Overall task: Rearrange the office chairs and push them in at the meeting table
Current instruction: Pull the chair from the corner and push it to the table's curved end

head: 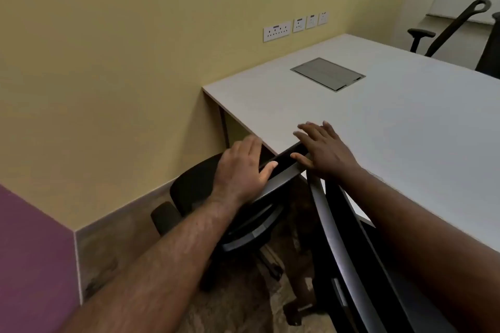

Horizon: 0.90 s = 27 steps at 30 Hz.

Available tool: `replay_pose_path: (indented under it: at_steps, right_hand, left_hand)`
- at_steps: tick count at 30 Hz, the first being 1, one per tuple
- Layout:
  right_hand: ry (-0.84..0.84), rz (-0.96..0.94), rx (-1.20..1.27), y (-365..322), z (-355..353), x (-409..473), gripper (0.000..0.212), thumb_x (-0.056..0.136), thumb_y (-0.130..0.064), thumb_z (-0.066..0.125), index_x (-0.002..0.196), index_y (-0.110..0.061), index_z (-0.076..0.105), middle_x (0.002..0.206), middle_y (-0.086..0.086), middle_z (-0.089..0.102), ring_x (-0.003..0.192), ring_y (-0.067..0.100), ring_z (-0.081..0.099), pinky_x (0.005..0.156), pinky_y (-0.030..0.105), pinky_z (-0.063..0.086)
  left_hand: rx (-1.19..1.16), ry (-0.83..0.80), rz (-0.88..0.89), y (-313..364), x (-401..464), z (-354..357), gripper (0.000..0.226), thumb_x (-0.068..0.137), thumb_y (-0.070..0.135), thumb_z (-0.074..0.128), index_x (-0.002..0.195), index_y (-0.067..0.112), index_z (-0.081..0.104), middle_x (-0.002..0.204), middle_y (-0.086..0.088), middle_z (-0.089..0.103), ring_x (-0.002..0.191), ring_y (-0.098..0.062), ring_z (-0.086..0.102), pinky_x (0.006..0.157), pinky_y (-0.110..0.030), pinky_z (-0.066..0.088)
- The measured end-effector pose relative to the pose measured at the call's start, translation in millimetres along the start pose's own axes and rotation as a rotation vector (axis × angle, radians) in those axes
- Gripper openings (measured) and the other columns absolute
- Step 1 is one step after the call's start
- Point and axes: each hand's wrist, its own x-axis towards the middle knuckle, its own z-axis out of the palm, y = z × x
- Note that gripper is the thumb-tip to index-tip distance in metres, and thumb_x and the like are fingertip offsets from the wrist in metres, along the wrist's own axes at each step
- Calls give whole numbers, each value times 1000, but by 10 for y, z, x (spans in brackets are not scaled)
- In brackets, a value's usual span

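Observation:
A black office chair (194,184) with a grey-trimmed backrest stands at the near corner of the white meeting table (405,130). Its seat sits partly under the table edge. My left hand (243,167) grips the top rail of the backrest, with the fingers over the far side and the thumb along the rail. My right hand (324,151) lies flat on the right end of the same rail. Its fingers are spread and reach over the table edge. A second black chair (460,27) stands at the far side of the table, top right.
The yellow wall with sockets (277,31) runs close along the left of the chair. A purple wall corner (32,265) juts out at lower left. A grey cable hatch (327,74) is set in the tabletop. A dark, grey-edged frame (346,265) runs down beside the table's near edge.

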Motion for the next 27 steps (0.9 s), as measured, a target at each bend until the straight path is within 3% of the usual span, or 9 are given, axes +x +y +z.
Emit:
replay_pose_path:
  at_steps: [1, 3, 5, 9, 15, 18, 22, 24, 27]
  right_hand:
    - [-13, -46, 34, 10, 22, 0, 54, 90, -53, 46, 127, -15, 53, 139, 10, 47, 133, 27, 36, 113, 45, 18]
    - [-64, -122, 110, -6, 15, 3, 49, 87, -57, 49, 110, -17, 64, 123, 8, 58, 117, 26, 49, 102, 39, 32]
    - [-115, -130, 152, -64, 11, -4, 59, 81, -71, 45, 96, -18, 68, 106, 1, 63, 98, 19, 55, 80, 32, 42]
    - [-141, -179, 210, -166, 33, 3, 67, 67, -88, 43, 65, -22, 55, 71, -8, 51, 66, 13, 51, 50, 32, 40]
    - [-214, -286, 168, -241, 97, 20, 59, 65, -85, 47, 59, -29, 32, 59, -10, 39, 55, 12, 41, 51, 30, 26]
    - [-269, -278, 128, -290, 150, 60, 39, 67, -63, 53, 62, -29, 35, 63, -10, 41, 66, 20, 53, 62, 31, 27]
    - [-358, -214, -12, -442, 184, 159, 16, 70, -27, 59, 72, -23, 44, 82, 2, 61, 86, 27, 59, 71, 35, 33]
    - [-375, -195, -52, -551, 185, 181, 14, 71, -22, 59, 73, -23, 45, 84, 5, 63, 84, 28, 60, 70, 35, 36]
    - [-415, -129, -46, -668, 178, 187, 13, 67, -17, 57, 68, -23, 45, 69, 1, 55, 72, 28, 59, 60, 32, 39]
  left_hand:
    - [-1, -7, 22, 31, -24, 9, 61, 90, 62, 32, 127, 16, 48, 120, -5, 57, 103, -24, 56, 79, -35, 49]
    - [27, -36, 65, 87, -82, 44, 54, 88, 66, 32, 105, 21, 55, 93, 2, 58, 78, -18, 56, 59, -31, 45]
    - [53, -101, 63, 123, -155, 99, 57, 84, 72, 32, 98, 22, 55, 86, 4, 57, 73, -16, 54, 55, -29, 38]
    - [62, -184, 20, 80, -228, 156, 66, 79, 80, 32, 100, 22, 55, 87, 4, 59, 75, -16, 54, 57, -30, 41]
    - [4, -320, -65, 41, -297, 143, 56, 78, 76, 45, 82, 21, 53, 66, 5, 51, 56, -12, 49, 49, -28, 39]
    - [-66, -350, -86, -24, -305, 142, 41, 80, 63, 56, 81, 22, 54, 65, 7, 49, 55, -7, 46, 46, -25, 34]
    - [-96, -374, -76, -175, -341, 111, 32, 80, 51, 62, 68, 28, 44, 62, 8, 47, 53, -5, 43, 46, -24, 31]
    - [-82, -389, -67, -276, -376, 77, 31, 79, 47, 62, 66, 28, 42, 61, 8, 46, 53, -5, 42, 45, -23, 29]
    - [-56, -417, -48, -470, -443, 31, 22, 78, 46, 60, 74, 25, 52, 62, 8, 48, 55, -8, 46, 47, -25, 32]
